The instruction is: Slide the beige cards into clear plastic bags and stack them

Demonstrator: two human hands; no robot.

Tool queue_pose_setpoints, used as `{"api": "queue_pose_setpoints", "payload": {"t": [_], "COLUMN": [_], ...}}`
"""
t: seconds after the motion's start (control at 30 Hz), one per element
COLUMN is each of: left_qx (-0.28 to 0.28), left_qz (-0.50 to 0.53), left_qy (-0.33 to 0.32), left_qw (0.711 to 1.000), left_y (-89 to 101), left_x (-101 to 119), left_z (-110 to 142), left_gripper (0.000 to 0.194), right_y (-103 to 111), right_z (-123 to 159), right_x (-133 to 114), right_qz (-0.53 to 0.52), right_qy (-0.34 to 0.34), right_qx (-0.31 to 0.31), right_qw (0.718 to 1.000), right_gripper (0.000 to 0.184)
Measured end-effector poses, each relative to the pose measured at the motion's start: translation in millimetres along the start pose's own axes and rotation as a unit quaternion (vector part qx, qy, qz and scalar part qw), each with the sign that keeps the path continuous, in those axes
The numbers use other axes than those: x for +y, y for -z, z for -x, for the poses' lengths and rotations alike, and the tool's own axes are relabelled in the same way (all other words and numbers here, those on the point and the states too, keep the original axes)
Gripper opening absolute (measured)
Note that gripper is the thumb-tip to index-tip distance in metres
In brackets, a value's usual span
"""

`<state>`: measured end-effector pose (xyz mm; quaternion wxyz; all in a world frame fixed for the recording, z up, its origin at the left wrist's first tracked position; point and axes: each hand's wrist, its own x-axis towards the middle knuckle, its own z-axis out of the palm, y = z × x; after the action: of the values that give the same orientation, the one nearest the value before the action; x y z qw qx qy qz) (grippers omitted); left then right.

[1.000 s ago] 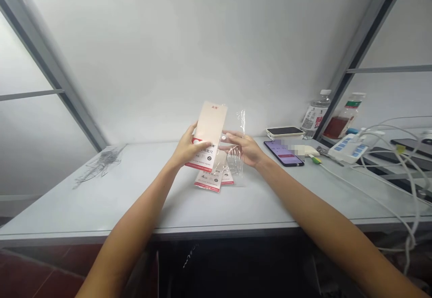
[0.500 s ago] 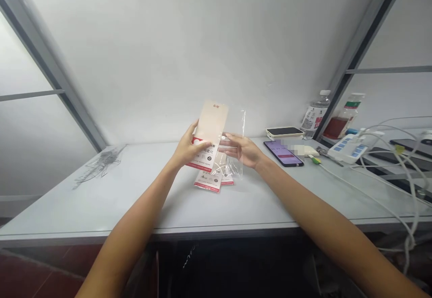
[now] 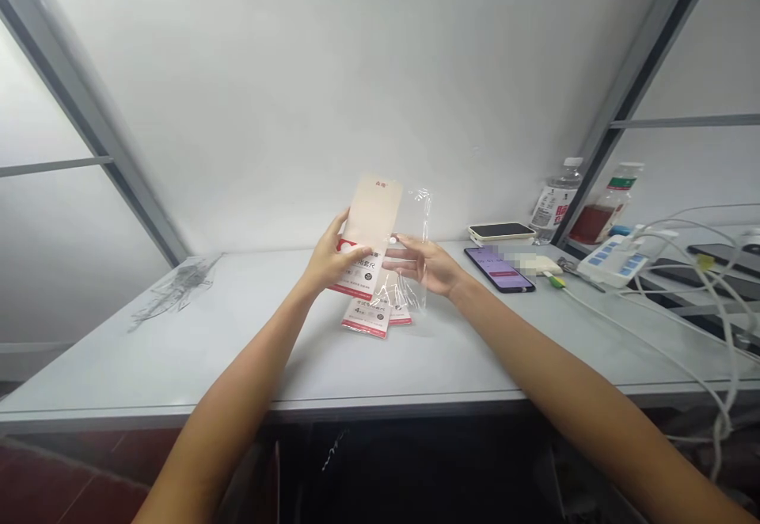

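My left hand (image 3: 333, 259) grips a ruler-set packet (image 3: 373, 211) by its left side, thumb across the front. The packet is tilted up above the desk, cream on its upper part, with red and white printing below. A clear plastic sleeve (image 3: 420, 215) extends to the right of it. My right hand (image 3: 436, 265) pinches that sleeve near a small white round spot, its other fingers seen through the film. Beneath, similar packets (image 3: 365, 320) lie overlapping on the desk, partly hidden by the held one.
On the white desk (image 3: 226, 374), a phone with a lit screen (image 3: 499, 269) lies to the right, with another phone (image 3: 502, 231) behind it. Farther right are two bottles (image 3: 555, 203), a power strip (image 3: 614, 259) and tangled white cables (image 3: 721, 334). Crumpled dark netting (image 3: 178, 286) lies left.
Both hands stay nearly in place. The upper right corner of the clear sleeve has shifted slightly and shows more creases.
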<state>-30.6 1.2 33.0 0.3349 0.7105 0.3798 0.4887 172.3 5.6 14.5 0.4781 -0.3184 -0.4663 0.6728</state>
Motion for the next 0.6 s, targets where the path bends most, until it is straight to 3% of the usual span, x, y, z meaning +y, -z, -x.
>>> {"api": "queue_pose_setpoints", "payload": {"t": [0.43,0.6], "left_qx": [0.01,0.049], "left_qz": [-0.004,0.005], "left_qy": [-0.017,-0.054], "left_qw": [1.0,0.997], "left_y": [-3.3,-9.8], "left_x": [-5.1,-10.6], "left_z": [-1.2,-2.0], "left_gripper": [0.081,0.069], "right_y": [0.5,-1.2], "right_z": [-4.3,-5.8], "right_x": [7.1,10.4], "right_qz": [0.007,0.008], "right_qy": [0.012,0.035], "right_qx": [-0.024,-0.009], "right_qw": [1.0,0.999], "right_gripper": [0.019,0.019]}}
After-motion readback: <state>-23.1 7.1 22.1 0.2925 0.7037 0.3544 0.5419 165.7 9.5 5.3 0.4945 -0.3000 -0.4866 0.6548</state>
